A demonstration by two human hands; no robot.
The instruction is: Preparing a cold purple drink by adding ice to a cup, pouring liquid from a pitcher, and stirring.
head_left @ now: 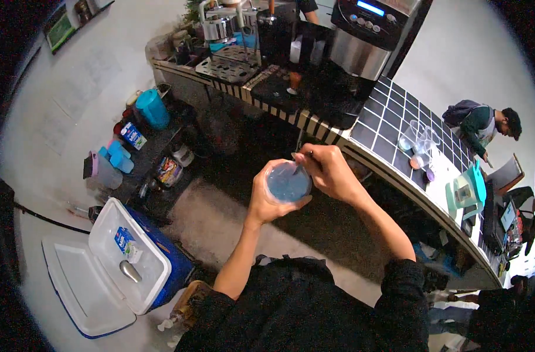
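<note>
My left hand [260, 199] is wrapped round a clear round cup [288, 185] holding a cloudy bluish liquid, seen from above. At the cup's right rim, the fingers of my right hand [333, 174] pinch a thin utensil [298, 168] that dips into the cup. Its lower end is hidden in the liquid, so I cannot tell its exact kind. Both hands are in front of my body, over the floor and short of the counter.
A black-tiled counter [384, 111] runs across, bearing a coffee grinder [361, 53], clear cups [421, 138] and a teal-lidded container [466, 190]. At left, an open cooler [153, 276] holds a milk carton [126, 243] and a scoop [129, 271]. A person [481, 126] stands beyond the counter.
</note>
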